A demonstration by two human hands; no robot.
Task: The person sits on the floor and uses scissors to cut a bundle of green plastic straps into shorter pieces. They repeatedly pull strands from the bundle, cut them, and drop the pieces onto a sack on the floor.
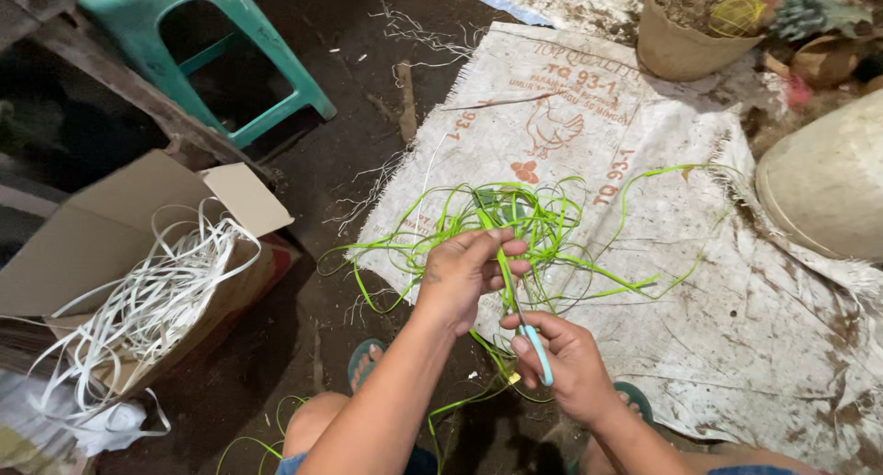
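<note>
Head view: green strips (pixel 515 227) are pinched in the clenched left hand (pixel 464 274) above a woven sack (pixel 736 328), while a blue-handled tool (pixel 536 351) (blade hidden) is gripped by the right hand (pixel 566 360). Most strips lie loose, seemingly unworked; white strips fill a cardboard box (pixel 101 245).
</note>
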